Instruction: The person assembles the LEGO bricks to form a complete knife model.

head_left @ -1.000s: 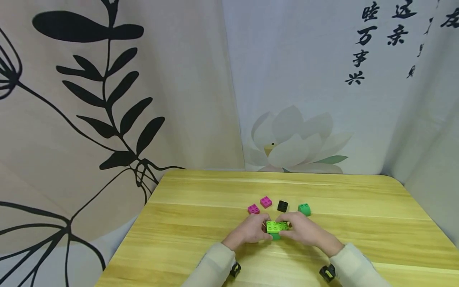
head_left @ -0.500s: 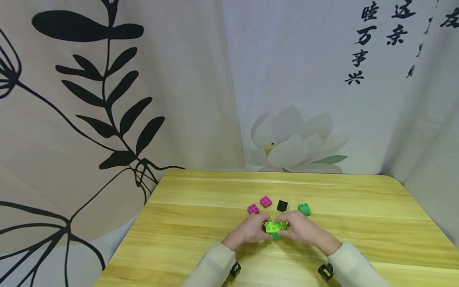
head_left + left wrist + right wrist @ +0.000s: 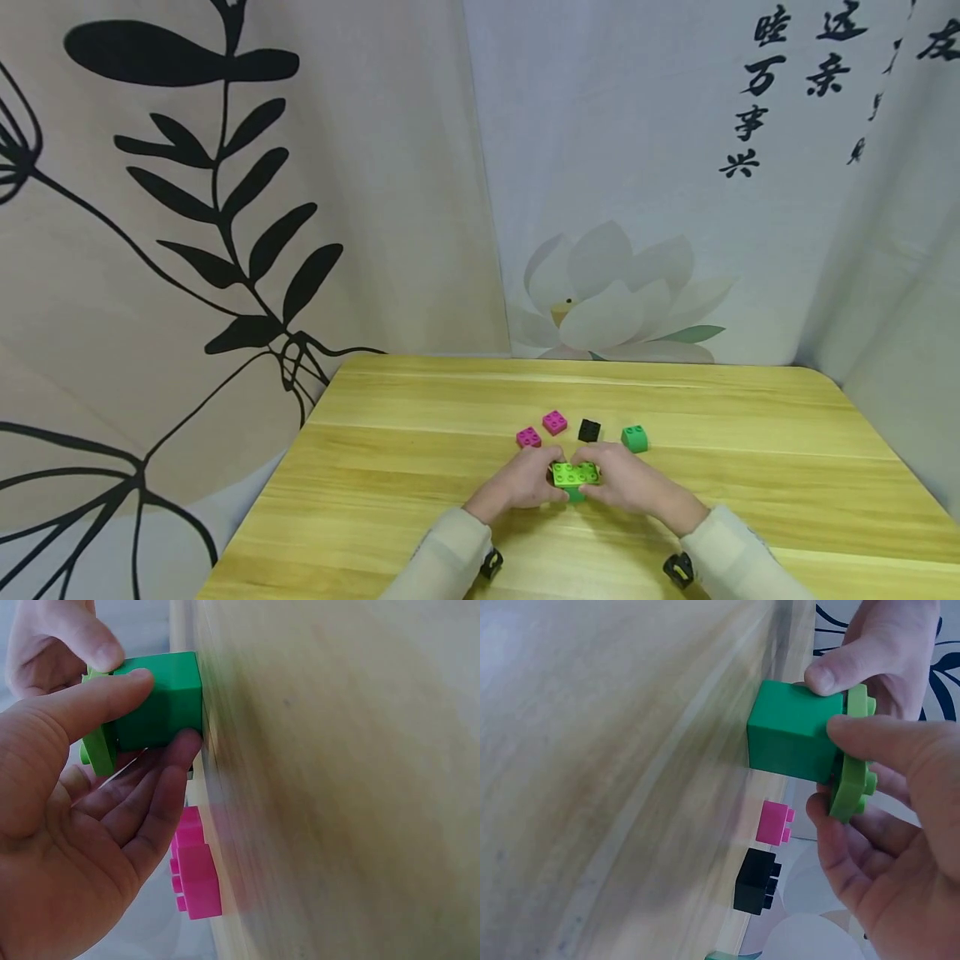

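A flat lime-green studded brick point(image 3: 576, 474) lies across the top of a taller dark green block point(image 3: 166, 697) and overhangs it toward the right. My left hand point(image 3: 527, 479) holds the green block, its thumb on the near face and its fingers on the far side. From the right, my right hand point(image 3: 624, 477) pinches the overhanging end of the lime brick, thumb in front and fingers behind. In the right wrist view the dark green block point(image 3: 793, 729) stands right at the tabletop, and the right thumb tip is at the seam between the two pieces.
Just beyond the hands on the wooden table point(image 3: 405, 467) lie two pink bricks point(image 3: 555, 422), a black brick point(image 3: 589, 430) and another green block point(image 3: 634, 438). A printed curtain point(image 3: 420, 208) hangs behind the table's far edge.
The lime brick and my right hand have shifted very slightly left. My left hand keeps its hold on the green block, and the loose bricks have stayed put.
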The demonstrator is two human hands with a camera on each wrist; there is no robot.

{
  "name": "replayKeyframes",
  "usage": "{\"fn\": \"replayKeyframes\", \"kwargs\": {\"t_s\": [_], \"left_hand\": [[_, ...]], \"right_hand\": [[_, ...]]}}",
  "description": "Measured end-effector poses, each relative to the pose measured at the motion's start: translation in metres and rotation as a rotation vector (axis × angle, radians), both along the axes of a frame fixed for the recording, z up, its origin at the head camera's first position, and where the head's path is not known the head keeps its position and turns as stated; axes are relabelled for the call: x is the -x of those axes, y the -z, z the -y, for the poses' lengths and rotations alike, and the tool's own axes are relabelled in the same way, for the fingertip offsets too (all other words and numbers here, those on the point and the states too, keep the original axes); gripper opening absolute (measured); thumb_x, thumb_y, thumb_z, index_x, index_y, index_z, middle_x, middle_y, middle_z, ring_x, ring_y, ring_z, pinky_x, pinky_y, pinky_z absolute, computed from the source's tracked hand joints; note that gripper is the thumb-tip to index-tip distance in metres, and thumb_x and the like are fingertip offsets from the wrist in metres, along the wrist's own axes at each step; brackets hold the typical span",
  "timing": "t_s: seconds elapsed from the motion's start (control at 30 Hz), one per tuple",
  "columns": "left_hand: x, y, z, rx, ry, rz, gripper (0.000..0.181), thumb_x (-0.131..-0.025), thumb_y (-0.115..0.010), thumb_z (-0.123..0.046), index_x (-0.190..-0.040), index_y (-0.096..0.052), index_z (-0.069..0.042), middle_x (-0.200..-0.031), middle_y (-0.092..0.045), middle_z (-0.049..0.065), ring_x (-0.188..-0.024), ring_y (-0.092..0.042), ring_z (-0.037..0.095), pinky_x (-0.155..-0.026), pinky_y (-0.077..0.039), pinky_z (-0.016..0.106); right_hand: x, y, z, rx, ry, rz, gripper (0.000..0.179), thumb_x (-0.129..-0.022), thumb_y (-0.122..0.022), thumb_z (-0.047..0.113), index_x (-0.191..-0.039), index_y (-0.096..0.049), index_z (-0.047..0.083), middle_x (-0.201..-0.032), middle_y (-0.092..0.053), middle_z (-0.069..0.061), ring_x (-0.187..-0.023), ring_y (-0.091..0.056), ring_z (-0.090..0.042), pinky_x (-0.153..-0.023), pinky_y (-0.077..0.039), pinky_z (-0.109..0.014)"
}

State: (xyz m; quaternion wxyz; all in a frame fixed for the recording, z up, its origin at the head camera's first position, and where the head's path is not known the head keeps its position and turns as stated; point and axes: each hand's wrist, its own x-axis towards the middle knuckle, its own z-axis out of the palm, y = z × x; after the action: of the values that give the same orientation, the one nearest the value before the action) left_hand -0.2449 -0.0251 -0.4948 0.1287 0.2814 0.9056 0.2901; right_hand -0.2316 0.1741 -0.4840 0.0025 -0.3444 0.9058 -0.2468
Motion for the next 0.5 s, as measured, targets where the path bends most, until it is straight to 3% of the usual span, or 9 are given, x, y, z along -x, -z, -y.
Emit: {"fn": "replayKeyframes", "kwargs": {"t_s": [0.1, 0.5], "left_hand": [[0.0001, -0.0005, 0.0001, 0.003, -0.002, -0.003, 0.03, -0.076, -0.08, -0.016, -0.096, -0.057, -0.014, -0.076, -0.054, -0.01, -0.063, -0.05, 0.003, -0.056, -0.044, 0.016], [-0.0004, -0.0042, 0.0001, 0.012, -0.015, 0.02, 0.031, -0.076, -0.08, -0.017, -0.097, -0.058, -0.014, -0.078, -0.054, -0.009, -0.064, -0.05, 0.003, -0.055, -0.045, 0.017]], "right_hand": [[-0.0004, 0.0, 0.0008, -0.009, -0.008, -0.031, 0.029, -0.076, -0.078, 0.014, -0.102, -0.064, 0.012, -0.099, -0.065, 0.002, -0.089, -0.061, -0.014, -0.078, -0.052, -0.031], [-0.0013, -0.0006, 0.0017, 0.023, -0.005, -0.031, 0.027, -0.075, -0.079, 0.015, -0.1, -0.067, 0.01, -0.096, -0.068, -0.001, -0.079, -0.058, -0.007, -0.069, -0.05, -0.025]]}}
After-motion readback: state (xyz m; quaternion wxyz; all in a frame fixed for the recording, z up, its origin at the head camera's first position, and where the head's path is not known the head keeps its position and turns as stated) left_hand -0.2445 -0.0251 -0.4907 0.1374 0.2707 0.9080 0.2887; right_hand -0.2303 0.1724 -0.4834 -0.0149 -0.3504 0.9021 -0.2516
